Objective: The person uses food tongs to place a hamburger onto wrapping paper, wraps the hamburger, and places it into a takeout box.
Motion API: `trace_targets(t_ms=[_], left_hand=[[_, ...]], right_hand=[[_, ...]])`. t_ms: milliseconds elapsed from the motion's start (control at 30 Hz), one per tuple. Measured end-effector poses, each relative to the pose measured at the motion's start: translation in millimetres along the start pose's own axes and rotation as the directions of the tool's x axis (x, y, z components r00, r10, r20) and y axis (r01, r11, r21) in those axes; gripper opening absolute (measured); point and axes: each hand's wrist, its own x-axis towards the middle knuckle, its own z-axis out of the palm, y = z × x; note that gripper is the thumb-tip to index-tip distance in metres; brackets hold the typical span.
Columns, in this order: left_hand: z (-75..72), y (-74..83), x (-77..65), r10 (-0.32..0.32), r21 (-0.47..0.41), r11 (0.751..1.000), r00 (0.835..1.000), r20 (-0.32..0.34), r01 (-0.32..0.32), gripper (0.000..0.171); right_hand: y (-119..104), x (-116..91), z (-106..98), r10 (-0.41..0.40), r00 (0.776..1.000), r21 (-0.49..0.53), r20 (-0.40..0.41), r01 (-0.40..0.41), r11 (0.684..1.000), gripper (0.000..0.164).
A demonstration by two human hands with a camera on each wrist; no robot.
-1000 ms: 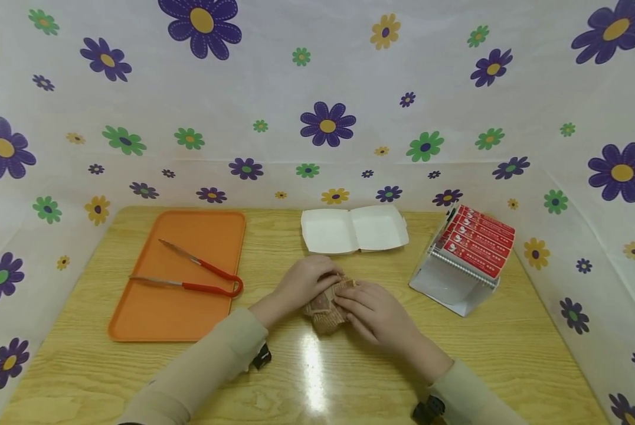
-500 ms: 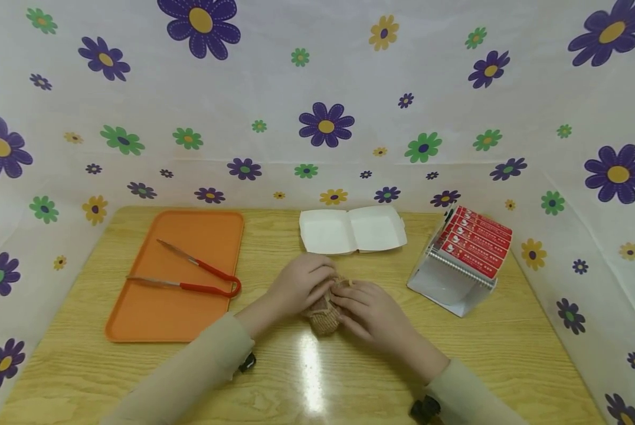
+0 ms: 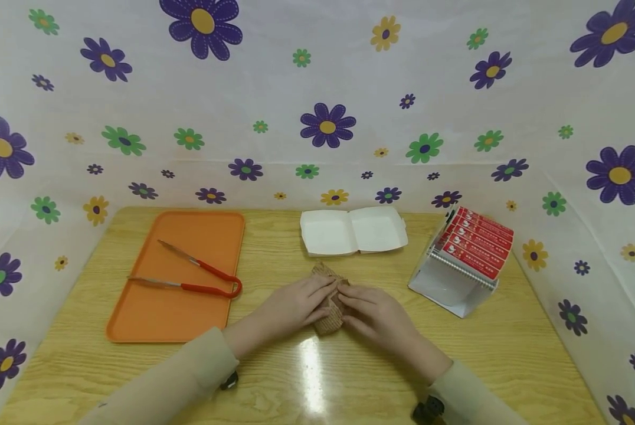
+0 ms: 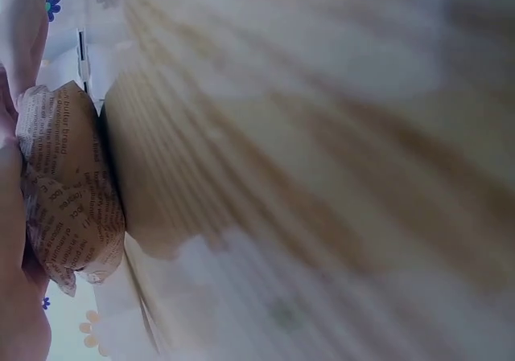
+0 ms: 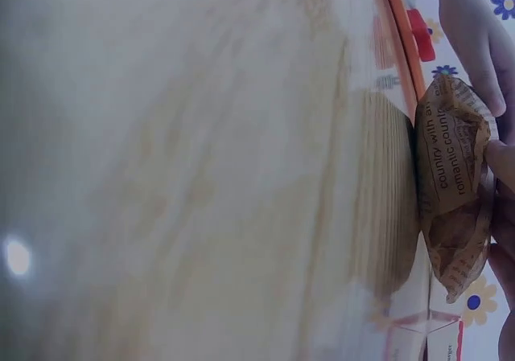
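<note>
Left hand (image 3: 296,302), right hand (image 3: 379,313): both gripping packet (image 3: 326,323) | packet: on table (image 3: 275,389), near box (image 3: 327,232) | print: left wrist "butter bread", right wrist "country"; head view too small to read

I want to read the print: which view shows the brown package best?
Right wrist: up close, the brown package shows the largest lettering, "romantic" legible. The left wrist shows another side, smaller print; the head shows it small, print unreadable.
</note>
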Motion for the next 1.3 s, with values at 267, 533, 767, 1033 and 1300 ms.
trace_targets(t_ms=[267, 533, 767, 1033, 1300], left_hand=[[0.2, 4.2, -3.4, 0.004, 0.06, 0.998, 0.996, 0.089, -0.01, 0.061], [-0.9, 7.4, -3.6, -0.004, 0.063, 0.998, 0.988, 0.154, -0.005, 0.061], [0.9, 7.5, -7.0, -0.011, 0.026, 1.0, 0.982, 0.189, 0.006, 0.064], [-0.6, 9.0, -6.0, -0.023, 0.022, 1.0, 0.982, 0.19, 0.019, 0.063], [2.1, 7.6, -9.3, 0.003, 0.035, 0.999, 0.984, 0.18, -0.009, 0.074]], right_hand=[[3, 1, 0, 0.018, 0.999, -0.013, 0.031, -0.018, 1.0, 0.064], [7, 0, -1, 0.073, 0.978, -0.034, 0.194, -0.067, 0.997, 0.072], [5, 1, -3, 0.172, 0.95, 0.042, 0.262, -0.189, 0.981, 0.073], [4, 2, -6, 0.24, 0.945, 0.124, 0.222, -0.271, 0.954, 0.069], [3, -2, -15, 0.262, 0.964, 0.093, 0.041, -0.265, 0.96, 0.054]])
